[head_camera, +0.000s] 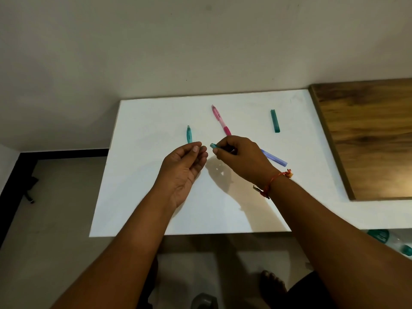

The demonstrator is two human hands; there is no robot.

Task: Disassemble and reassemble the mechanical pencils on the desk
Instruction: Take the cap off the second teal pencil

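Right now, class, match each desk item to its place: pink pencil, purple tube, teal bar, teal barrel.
Things:
1 pink pencil
2 purple tube
3 teal bar
4 teal barrel

Places:
a partly hidden behind the right hand, which grips a teal part
b just beyond the left hand
c lying alone, back right
d between teal bar and teal barrel

Pairs: 1-d, 2-a, 3-c, 4-b
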